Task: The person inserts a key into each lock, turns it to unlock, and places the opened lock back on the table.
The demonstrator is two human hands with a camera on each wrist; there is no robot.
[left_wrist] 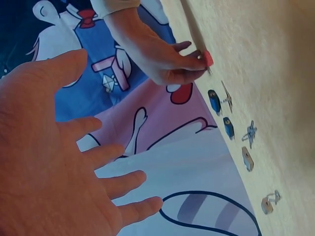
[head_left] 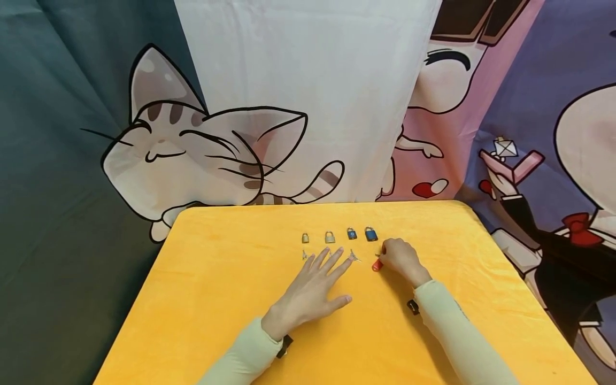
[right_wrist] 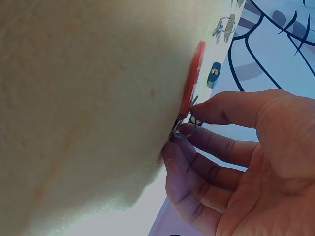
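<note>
My right hand (head_left: 403, 260) pinches a key ring (right_wrist: 193, 127) that carries a red tag (right_wrist: 193, 78), down at the yellow cloth. The red tag (head_left: 377, 265) also shows beside the fingers in the head view; the key on the ring is partly hidden. My left hand (head_left: 313, 291) hovers with spread, straight fingers and holds nothing. Beyond the hands stand a small brass padlock (head_left: 305, 238), a larger brass padlock (head_left: 329, 238), a small blue padlock (head_left: 352, 234) and a larger blue padlock (head_left: 370, 234). Silver keys (head_left: 353, 257) lie in front of them, some partly covered by the left fingertips.
A yellow cloth (head_left: 202, 299) covers the table. Printed curtains with a cartoon cat (head_left: 192, 166) hang right behind the table's far edge and along its sides.
</note>
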